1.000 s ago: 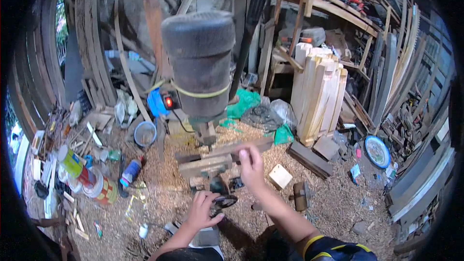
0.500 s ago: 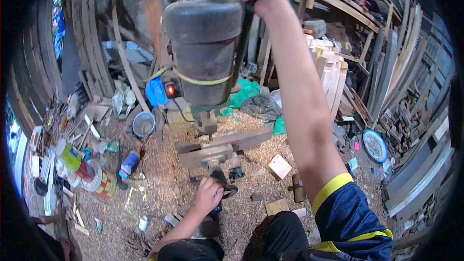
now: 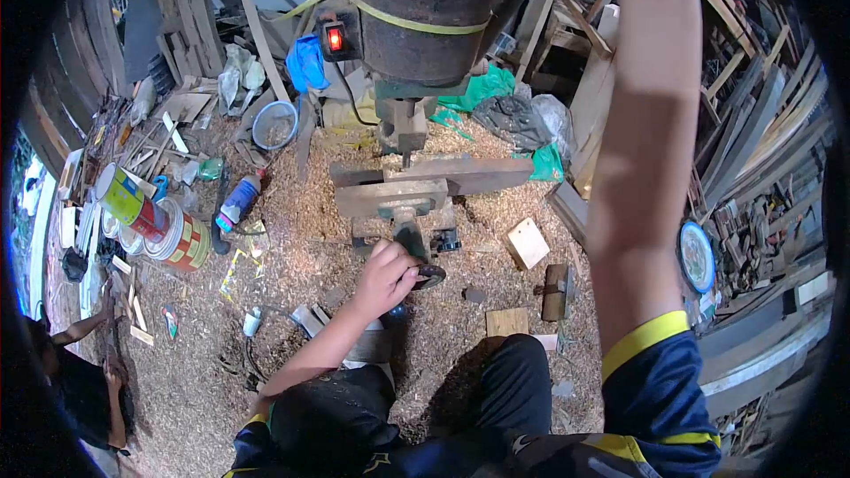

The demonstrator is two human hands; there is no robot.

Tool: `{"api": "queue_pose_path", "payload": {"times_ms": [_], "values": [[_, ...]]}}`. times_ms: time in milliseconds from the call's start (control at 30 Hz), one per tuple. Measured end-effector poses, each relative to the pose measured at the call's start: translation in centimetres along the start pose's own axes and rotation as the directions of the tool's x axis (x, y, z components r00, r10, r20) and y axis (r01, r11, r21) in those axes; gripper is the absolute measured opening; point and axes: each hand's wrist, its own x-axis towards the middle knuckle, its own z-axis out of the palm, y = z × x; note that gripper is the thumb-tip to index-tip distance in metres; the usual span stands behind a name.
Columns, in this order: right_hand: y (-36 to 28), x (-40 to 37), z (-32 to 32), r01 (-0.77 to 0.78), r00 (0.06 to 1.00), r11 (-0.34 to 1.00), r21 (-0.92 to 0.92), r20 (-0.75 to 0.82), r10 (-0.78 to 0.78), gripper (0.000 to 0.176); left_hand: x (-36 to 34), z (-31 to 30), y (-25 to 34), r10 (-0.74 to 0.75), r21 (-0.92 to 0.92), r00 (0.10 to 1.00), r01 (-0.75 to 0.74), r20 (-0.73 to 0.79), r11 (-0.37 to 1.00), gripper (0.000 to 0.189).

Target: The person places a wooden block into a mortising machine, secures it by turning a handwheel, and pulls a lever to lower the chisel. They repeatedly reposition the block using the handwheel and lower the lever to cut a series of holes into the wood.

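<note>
My left hand point(image 3: 386, 278) is closed on the dark handwheel point(image 3: 430, 277) at the front of a vise. Clamped behind the pale front jaw point(image 3: 394, 198) is a dark wooden board point(image 3: 487, 175), lying crosswise. Straight above it hangs the drill chuck point(image 3: 403, 128) of a drilling machine, its bit point(image 3: 406, 160) right at the board. The machine's big rusty housing point(image 3: 425, 18) fills the top centre, with a red switch point(image 3: 335, 38) lit on its side. My right forearm point(image 3: 645, 142) stretches up past the top edge, so that hand is out of view.
Wood shavings point(image 3: 301, 301) cover the floor. Paint buckets point(image 3: 181, 239) and a blue-labelled bottle point(image 3: 239, 202) stand or lie at left. A light wood block point(image 3: 528, 243) and a mallet-like piece point(image 3: 556, 292) lie at right. Another person point(image 3: 84, 381) is at the lower left.
My view has tilted down, so the machine sits higher in it. My right hand, earlier around a dark lever, has left the top edge. A person has come into view at lower left.
</note>
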Motion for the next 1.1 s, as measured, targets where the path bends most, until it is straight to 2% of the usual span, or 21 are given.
{"api": "queue_pose_path", "payload": {"times_ms": [33,67,133,200,233,267,300,333,367,400,433,533,567,600,800,867,1067,1100], "values": [[-0.5,-1.8,1.9,0.029,0.99,0.999,0.024,-0.135,-0.026,0.039,-0.1,0.0,0.0,0.016,0.009,1.0,-0.016,-0.001,1.0,0.009],[-0.7,-3.3,3.0,0.09,0.981,0.996,-0.005,-0.173,-0.089,0.039,0.0,0.0,0.0,0.034,0.022,0.999,-0.034,-0.004,0.999,0.01],[-0.7,-4.4,2.2,0.064,0.991,0.99,0.128,-0.123,-0.049,0.039,0.3,0.0,0.2,0.034,0.032,0.999,-0.034,-0.014,0.999,0.01],[-1.2,-7.6,3.8,0.154,0.983,0.986,0.065,-0.114,-0.146,0.04,0.2,-0.1,0.1,0.03,0.041,0.999,-0.029,-0.022,0.999,0.01],[-1.3,-9.9,5.5,0.264,0.944,0.958,-0.115,-0.174,-0.281,0.041,0.1,0.0,-0.1,0.009,0.038,1.0,-0.008,-0.002,0.999,0.01],[-0.8,-10.1,3.9,0.241,0.963,0.968,0.072,-0.145,-0.229,0.042,0.1,0.0,-0.3,-0.013,0.035,1.0,0.013,0.017,0.999,0.011],[-0.1,-9.8,3.2,0.143,0.986,0.917,0.371,0.024,-0.164,0.043,0.1,0.1,-0.4,-0.017,0.034,1.0,0.017,0.013,0.999,0.011],[0.5,-9.6,2.4,-0.011,0.969,0.787,0.617,0.202,-0.145,0.044,0.2,0.2,-0.5,-0.042,0.009,0.999,0.042,0.012,0.999,0.012],[0.6,-9.8,1.5,-0.013,0.969,0.787,0.617,0.201,-0.141,0.044,0.2,0.3,-0.5,-0.065,-0.016,0.998,0.065,0.014,0.998,0.013],[-0.2,-10.2,2.5,0.147,0.98,0.923,0.356,0.077,-0.186,0.046,0.3,0.2,-0.4,-0.066,-0.018,0.998,0.067,0.016,0.998,0.013],[-0.7,-10.3,3.1,0.265,0.964,0.963,0.046,-0.021,-0.264,0.047,0.6,0.2,-0.3,-0.068,0.004,0.998,0.068,0.013,0.998,0.013],[-0.8,-9.9,2.6,0.238,0.969,0.969,0.071,0.044,-0.241,0.053,1.4,-0.4,0.5,-0.058,0.039,0.998,0.057,0.01,0.998,0.013],[-1.5,-9.8,0.6,0.15,0.945,0.984,0.094,0.278,-0.17,0.053,1.5,-0.5,0.5,-0.042,0.048,0.999,0.041,0.013,0.998,0.012],[-1.4,-9.7,0.2,0.146,0.944,0.984,0.099,0.284,-0.169,0.053,1.5,-0.3,0.4,-0.047,0.05,0.999,0.047,0.006,0.998,0.012],[-1.3,-11.8,-1.1,-0.022,0.91,0.962,0.273,0.403,-0.094,0.026,1.5,0.3,0.4,-0.148,0.085,0.989,0.148,-0.004,0.985,0.017],[-1.2,-12.9,-1.0,0.007,0.912,0.971,0.241,0.397,-0.105,0.025,1.5,0.2,0.7,-0.194,0.071,0.981,0.195,-0.015,0.978,0.016],[-1.8,-17.2,0.5,0.176,0.922,0.983,0.057,0.341,-0.185,0.023,2.0,0.1,0.7,-0.187,0.065,0.982,0.186,-0.004,0.98,0.019],[-1.7,-17.8,1.0,0.185,0.945,0.98,0.068,0.26,-0.196,0.023,2.0,0.1,0.8,-0.19,0.059,0.982,0.189,0.005,0.98,0.02]]}}
